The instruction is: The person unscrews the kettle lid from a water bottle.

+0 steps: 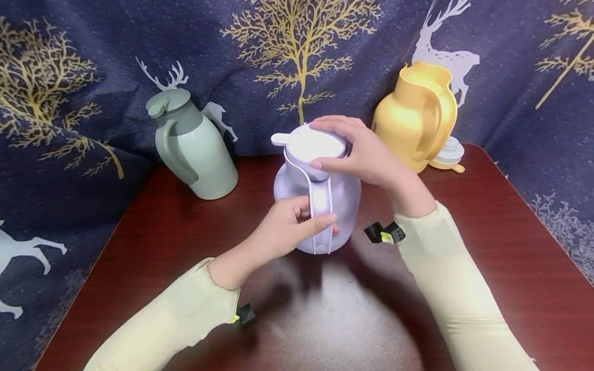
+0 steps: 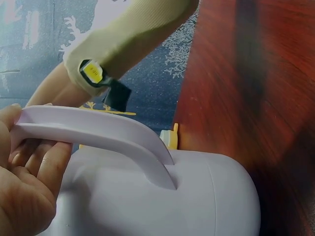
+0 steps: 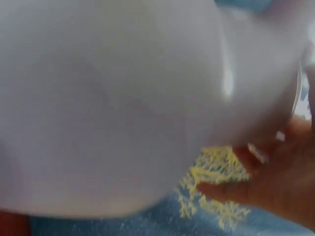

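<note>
Head view: we see two cream sleeves point(image 1: 445, 278), both cut off by the lower frame edge, a small black block point(image 1: 246, 315) by the left cuff. Left hand point(image 1: 287, 226) has its fingers curled round the handle point(image 1: 320, 206); part of them is hidden behind it. Right hand point(image 1: 359, 149) holds the lid point(image 1: 315, 144) between thumb and fingers, covering its right side. We can't tell if the lid is fully seated. Right-wrist view is blurred and mostly filled by jug body, so no help on the lid contact.

Lilac jug point(image 1: 345, 211) is mid-table, handle toward us; base contact is unclear. Smooth body, rounded shoulder, paler lid washed out by glare, its tab pointing left.

Tabletop point(image 1: 362, 330) runs on in front of the jug; side edges sit well apart from it. Green jug point(image 1: 204, 154) stands well apart, back left, capped. Yellow jug point(image 1: 408, 116) is back right, nearer our right hand, uncapped, partly hiding a yellow-and-white lid point(image 1: 450, 153). Behind all: dark blue cloth point(image 1: 195, 31).
</note>
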Motion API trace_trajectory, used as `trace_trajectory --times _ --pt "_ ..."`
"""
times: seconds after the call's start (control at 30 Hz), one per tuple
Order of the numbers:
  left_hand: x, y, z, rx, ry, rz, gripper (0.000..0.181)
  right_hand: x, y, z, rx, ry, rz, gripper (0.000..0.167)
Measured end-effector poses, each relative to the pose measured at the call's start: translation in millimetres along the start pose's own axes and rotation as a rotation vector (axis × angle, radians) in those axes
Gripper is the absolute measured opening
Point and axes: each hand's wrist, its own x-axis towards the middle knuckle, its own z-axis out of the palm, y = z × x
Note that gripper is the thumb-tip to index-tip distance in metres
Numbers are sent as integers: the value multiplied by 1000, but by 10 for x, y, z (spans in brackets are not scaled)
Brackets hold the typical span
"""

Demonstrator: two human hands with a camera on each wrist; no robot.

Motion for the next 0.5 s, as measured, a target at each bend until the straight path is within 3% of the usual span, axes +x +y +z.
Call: trace_trajectory --times 0.23,0.5 --pt "0 -6 -3 -7 5 -2 20 165 151 -222 125 -279 -59 63" --pt "14 -25 5 -28 5 -22 19 271 252 -293 232 -417 -53 66"
